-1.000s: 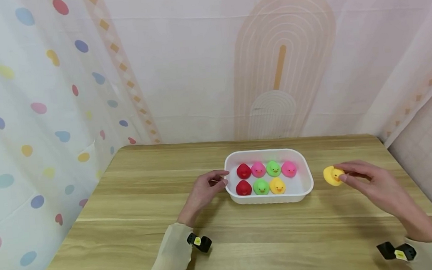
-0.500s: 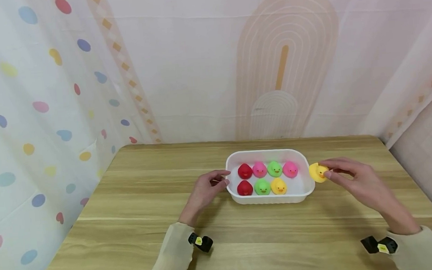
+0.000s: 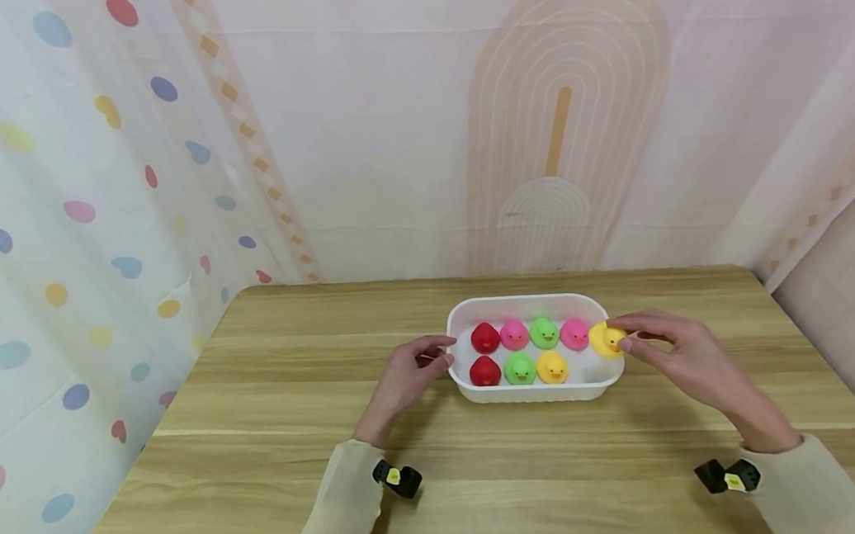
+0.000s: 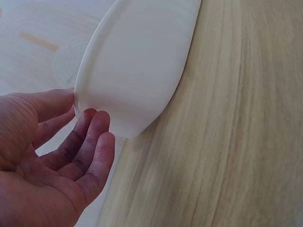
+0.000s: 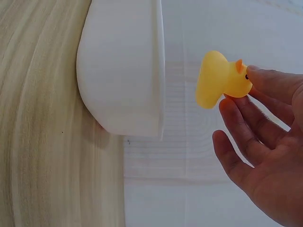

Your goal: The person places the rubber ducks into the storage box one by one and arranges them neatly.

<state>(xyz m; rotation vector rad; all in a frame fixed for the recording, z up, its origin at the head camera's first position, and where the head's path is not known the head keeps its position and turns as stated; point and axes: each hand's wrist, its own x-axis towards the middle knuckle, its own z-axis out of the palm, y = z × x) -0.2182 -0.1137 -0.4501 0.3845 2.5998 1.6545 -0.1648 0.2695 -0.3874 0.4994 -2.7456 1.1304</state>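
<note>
My right hand [image 3: 685, 355] pinches a yellow rubber duck [image 3: 606, 340] by its head, between thumb and fingers. The duck overlaps the right rim of the white tray [image 3: 609, 374] in the head view. In the right wrist view the duck [image 5: 212, 80] hangs apart from the tray [image 5: 120, 71], above rim level. At the tray's left end, my left hand [image 3: 404, 378] touches the rim with loosely bent fingers. Inside the tray sit several more rubber ducks: red [image 3: 485, 338], pink [image 3: 514, 334], green [image 3: 545, 333] and yellow [image 3: 552, 367], in two rows.
A wooden table [image 3: 259, 411] carries the tray. Behind it hangs a patterned curtain [image 3: 374, 138], and a dotted one [image 3: 93, 282] covers the left side. Each wrist wears a small black camera, like the left one [image 3: 397, 477].
My right hand has moved left with the yellow duck, from beside the tray to over its right rim. My left hand has stayed at the tray's left end.
</note>
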